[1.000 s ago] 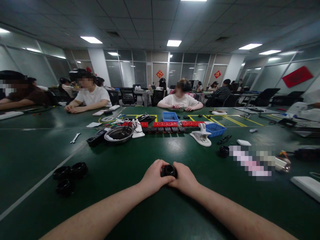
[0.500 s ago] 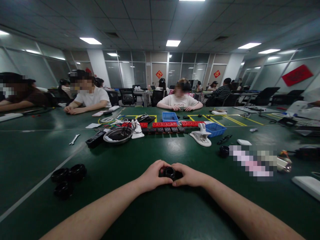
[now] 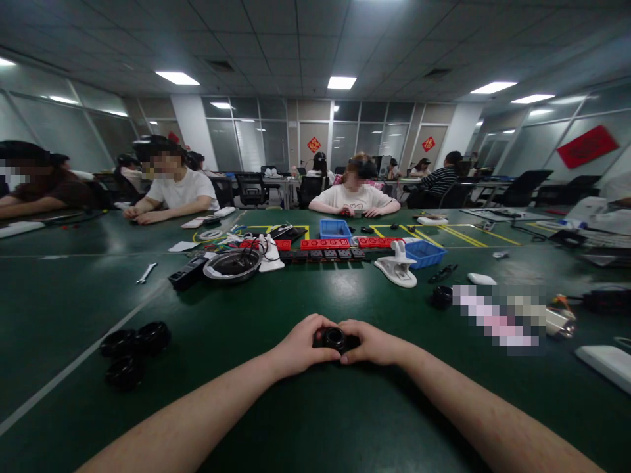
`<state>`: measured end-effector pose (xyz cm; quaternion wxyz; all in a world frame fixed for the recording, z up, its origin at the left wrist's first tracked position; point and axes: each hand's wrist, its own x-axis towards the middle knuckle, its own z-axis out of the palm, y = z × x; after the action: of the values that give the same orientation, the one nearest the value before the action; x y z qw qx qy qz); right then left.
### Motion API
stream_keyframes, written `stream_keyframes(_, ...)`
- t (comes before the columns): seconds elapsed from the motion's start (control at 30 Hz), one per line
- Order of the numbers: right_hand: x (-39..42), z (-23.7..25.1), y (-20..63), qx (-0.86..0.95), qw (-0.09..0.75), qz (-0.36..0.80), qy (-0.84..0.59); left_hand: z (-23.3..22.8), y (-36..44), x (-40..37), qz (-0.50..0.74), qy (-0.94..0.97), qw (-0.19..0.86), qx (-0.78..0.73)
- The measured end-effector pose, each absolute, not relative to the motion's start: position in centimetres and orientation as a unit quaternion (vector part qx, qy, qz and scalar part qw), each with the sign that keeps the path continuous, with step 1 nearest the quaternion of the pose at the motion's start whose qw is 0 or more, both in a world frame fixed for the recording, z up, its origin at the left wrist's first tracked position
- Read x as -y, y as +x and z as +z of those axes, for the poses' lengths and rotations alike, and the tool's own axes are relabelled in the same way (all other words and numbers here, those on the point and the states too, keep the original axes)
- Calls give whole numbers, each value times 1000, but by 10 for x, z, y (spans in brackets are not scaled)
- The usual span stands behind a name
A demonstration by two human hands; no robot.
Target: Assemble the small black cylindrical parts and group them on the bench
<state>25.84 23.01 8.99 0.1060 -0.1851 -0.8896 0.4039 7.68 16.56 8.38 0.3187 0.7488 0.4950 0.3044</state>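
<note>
My left hand [image 3: 300,343] and my right hand [image 3: 371,344] meet in front of me, low on the green table [image 3: 276,407], and between them sits a small black ring-shaped part [image 3: 335,339]. Both hands are curled around it – left fingers wrapped over its left side, right fingers pinching its right side – so it is gripped from both sides, just above the tabletop or resting on it; I cannot tell which from here. Its round opening faces up toward me.

Off to my left, well apart from my hands, a cluster of three black rings [image 3: 132,348] lies on the table beside a pale line painted across the surface. To my right, near the edge of view, a white flat block [image 3: 605,366] lies on the table.

Farther out, near the middle of the table, a round metal dish [image 3: 233,265] holds some dark bits, with a black power strip [image 3: 187,273] just beside it on the left and a small wrench [image 3: 146,272] further left. A white clamp-like tool [image 3: 397,268] stands right of centre, near a blue bin [image 3: 424,253]. Behind these runs a row of red blocks [image 3: 325,244], and another blue tray [image 3: 335,229] sits beyond it.

Across the table a person in a white shirt [image 3: 353,197] is seated with both hands on the surface – another person in white [image 3: 178,190] sits further to the left.
</note>
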Motion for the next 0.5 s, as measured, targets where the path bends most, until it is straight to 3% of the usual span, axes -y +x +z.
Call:
stream_keyframes(0.27,-228,78,254,882,126,359,-279,87,85,-159,312,723,290,-544)
stream_keyframes(0.5,-202,71,237,890,155,89,-419,85,94,-153,352,678,228,-603)
